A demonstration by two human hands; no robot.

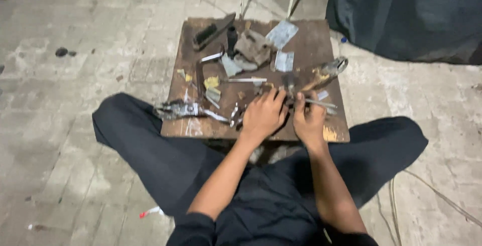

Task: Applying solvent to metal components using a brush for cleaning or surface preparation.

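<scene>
Metal rod (317,103) pinched btwn left hand (264,115), right hand (309,120) (over wooden board (311,42)).

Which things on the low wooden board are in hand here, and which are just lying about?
In hand:
- left hand and right hand, both at a thin metal rod; the grip is blurred
- wooden board they work on

Lying about:
- dark brush
- grey rag
- two metal sheet scraps
- metal pliers-like tool
- dark tarp
</scene>
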